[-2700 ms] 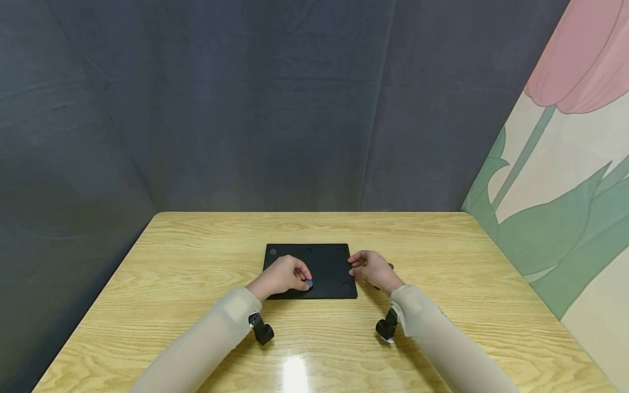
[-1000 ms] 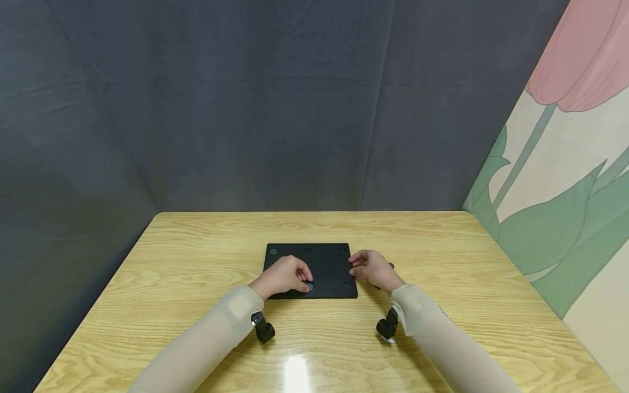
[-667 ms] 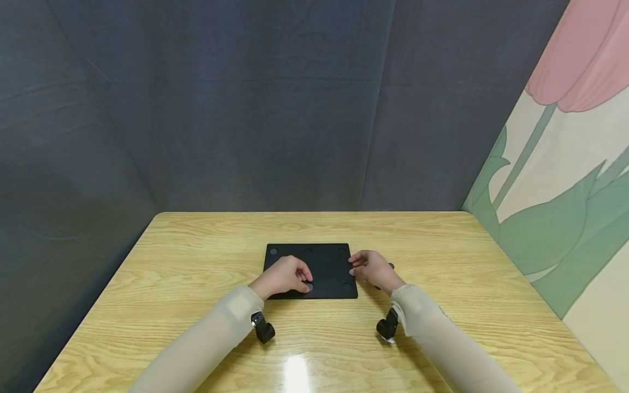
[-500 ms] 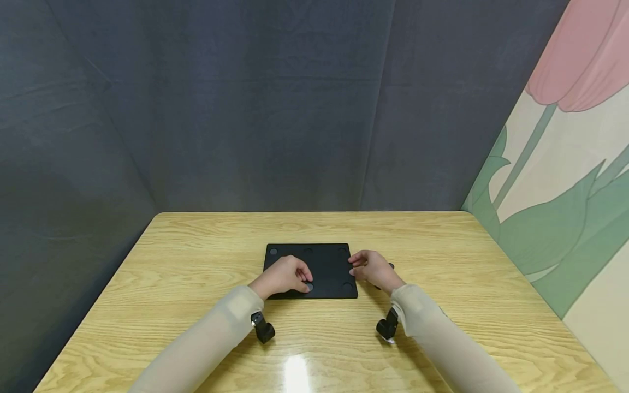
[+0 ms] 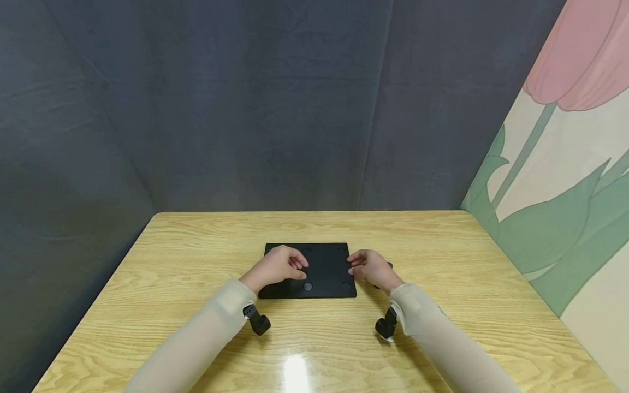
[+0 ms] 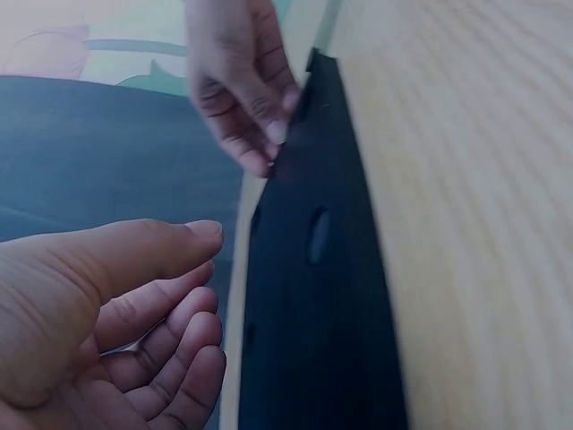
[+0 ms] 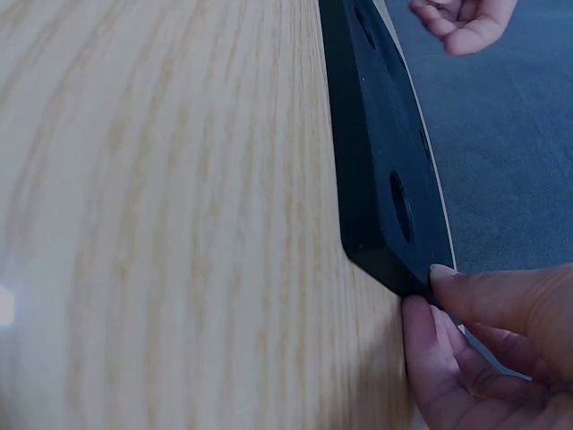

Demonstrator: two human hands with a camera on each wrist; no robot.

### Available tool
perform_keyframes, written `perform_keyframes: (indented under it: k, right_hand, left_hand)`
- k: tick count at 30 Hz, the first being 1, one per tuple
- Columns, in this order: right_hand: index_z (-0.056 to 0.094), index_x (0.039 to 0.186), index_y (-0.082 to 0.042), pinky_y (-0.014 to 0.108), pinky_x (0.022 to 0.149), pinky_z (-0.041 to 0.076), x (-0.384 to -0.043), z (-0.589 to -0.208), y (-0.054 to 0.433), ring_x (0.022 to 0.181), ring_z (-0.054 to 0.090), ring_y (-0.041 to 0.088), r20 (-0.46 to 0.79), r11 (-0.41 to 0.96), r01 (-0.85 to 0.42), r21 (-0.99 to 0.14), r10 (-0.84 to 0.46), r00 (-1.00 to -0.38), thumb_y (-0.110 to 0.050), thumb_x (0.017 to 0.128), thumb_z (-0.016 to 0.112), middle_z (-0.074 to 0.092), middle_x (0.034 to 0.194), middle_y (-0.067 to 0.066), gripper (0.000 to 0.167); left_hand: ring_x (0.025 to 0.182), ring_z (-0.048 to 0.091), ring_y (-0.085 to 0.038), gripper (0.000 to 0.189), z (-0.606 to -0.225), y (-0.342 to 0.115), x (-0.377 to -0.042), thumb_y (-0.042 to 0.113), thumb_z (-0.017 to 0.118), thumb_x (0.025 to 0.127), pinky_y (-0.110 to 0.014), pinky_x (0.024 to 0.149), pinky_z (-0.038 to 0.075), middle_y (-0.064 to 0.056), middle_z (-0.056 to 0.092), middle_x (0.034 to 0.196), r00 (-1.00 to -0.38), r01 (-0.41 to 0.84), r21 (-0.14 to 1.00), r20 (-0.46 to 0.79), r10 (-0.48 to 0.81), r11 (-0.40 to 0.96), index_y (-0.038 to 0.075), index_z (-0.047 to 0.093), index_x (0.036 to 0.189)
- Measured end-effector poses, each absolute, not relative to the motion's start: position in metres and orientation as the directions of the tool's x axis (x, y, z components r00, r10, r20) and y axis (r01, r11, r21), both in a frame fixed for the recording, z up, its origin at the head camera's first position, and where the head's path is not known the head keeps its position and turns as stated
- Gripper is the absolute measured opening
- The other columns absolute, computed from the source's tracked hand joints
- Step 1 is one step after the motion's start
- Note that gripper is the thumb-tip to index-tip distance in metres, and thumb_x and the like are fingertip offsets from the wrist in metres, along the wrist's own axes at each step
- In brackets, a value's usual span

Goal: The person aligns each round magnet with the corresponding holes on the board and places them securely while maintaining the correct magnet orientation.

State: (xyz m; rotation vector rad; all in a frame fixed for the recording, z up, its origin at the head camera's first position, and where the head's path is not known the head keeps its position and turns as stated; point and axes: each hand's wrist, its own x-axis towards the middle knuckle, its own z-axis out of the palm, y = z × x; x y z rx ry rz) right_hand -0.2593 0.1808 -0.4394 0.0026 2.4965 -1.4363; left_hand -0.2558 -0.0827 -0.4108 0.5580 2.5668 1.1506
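Observation:
A black rectangular board (image 5: 326, 267) with round recesses lies on the table. A small grey disc (image 5: 307, 286) sits in its front middle recess. Over the board's left half, my left hand (image 5: 280, 266) hovers with relaxed fingers and a gap between thumb and fingertips, holding nothing. It covers the board's back left corner in the head view. My right hand (image 5: 373, 268) pinches the board's right edge; in the right wrist view its thumb (image 7: 488, 296) lies on the top edge and a finger presses the side. The front right recess (image 7: 401, 206) shows as a dark hollow.
Dark rounded pieces (image 5: 390, 265) show from behind the right hand, mostly hidden by it. The wooden table (image 5: 196, 234) ends at a dark curtain (image 5: 275, 136) at the back. A flower-patterned panel (image 5: 550, 218) stands on the right.
My left hand has let go of the grey disc and lifted slightly back and left. The disc, tilted in the fingers earlier, now lies flat in the recess. The right hand keeps its place.

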Motion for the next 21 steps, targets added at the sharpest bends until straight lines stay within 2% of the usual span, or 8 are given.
perform_keyframes:
  k: [11, 21]
  right_hand:
    - [0.061, 0.112, 0.003, 0.029, 0.072, 0.055, -0.26, -0.44, 0.181, 0.083, 0.063, 0.02, -0.229, 0.507, 0.132, -0.852, -0.133, -0.964, 0.005, 0.087, 0.066, 0.059, 0.102, 0.016, 0.026]
    - [0.06, 0.113, 0.003, 0.03, 0.073, 0.056, -0.258, -0.439, 0.181, 0.083, 0.063, 0.019, -0.222, 0.51, 0.125, -0.851, -0.135, -0.966, 0.005, 0.087, 0.065, 0.059, 0.104, 0.016, 0.026]
  left_hand:
    - [0.081, 0.058, -0.014, 0.026, -0.392, -0.106, -0.266, 0.011, 0.074, 0.084, -0.027, 0.074, 0.05, -0.004, 0.065, 0.091, -0.916, 0.213, 0.781, -0.049, 0.398, 0.587, 0.001, 0.07, 0.108]
    - [0.085, 0.057, -0.018, 0.022, -0.384, -0.131, -0.266, 0.016, 0.072, 0.086, -0.03, 0.076, 0.05, -0.005, 0.064, 0.094, -0.948, 0.187, 0.79, -0.011, 0.319, 0.584, 0.008, 0.069, 0.107]
